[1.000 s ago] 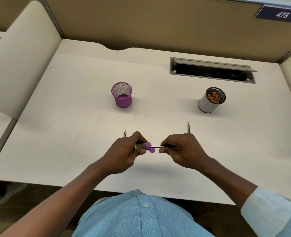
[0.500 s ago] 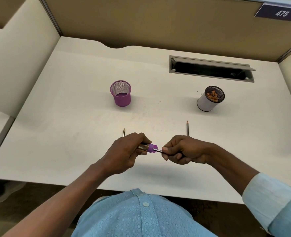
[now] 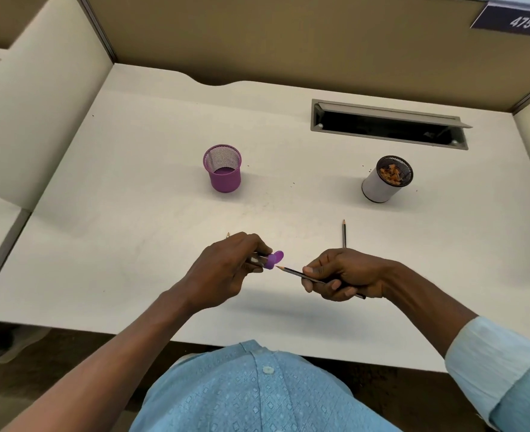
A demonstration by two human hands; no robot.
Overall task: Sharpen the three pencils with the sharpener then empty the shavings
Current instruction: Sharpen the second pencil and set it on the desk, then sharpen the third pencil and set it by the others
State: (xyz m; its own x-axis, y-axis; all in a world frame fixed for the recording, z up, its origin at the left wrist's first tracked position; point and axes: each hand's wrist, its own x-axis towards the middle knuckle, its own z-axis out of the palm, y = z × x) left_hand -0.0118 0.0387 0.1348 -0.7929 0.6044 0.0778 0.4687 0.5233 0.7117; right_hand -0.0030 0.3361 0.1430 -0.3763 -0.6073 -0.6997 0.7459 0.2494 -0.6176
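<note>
Pencils, three: one gripped in the right hand (image 3: 346,274), its shaft (image 3: 295,272) slanting up-left with the sharpened tip just beside, apparently out of, the mouth of the sharpener (image 3: 273,259); a second pencil (image 3: 344,233) lying on the desk (image 3: 132,213) beyond the right hand, point away from the person; a third pencil (image 3: 228,235) showing only its tip past the left hand (image 3: 226,269), condition not readable.
Sharpener: purple cap, clear barrel, pinched between the fingers of the left hand and held above the desk near its front edge; whether shavings sit inside cannot be told.
Hands: both closed, left around the sharpener, right around the pencil mid-shaft; neither free.
Containers: purple mesh cup (image 3: 223,169) well beyond the left hand, nothing seen inside it; white cup (image 3: 385,179) to the right of it, holding orange-brown shavings; judged the place for emptying.
Step in hand, as judged: checking the freshly cut point, then setting this pencil down or re-inserting it.
Handling notes: keep the shaft in line with the sharpener's opening if re-entering, since an angled entry may snap the lead; turn the pencil, not the barrel; keep the sharpener level so nothing spills on the desk; lay the finished pencil apart from any unsharpened one to avoid mixing them.
</note>
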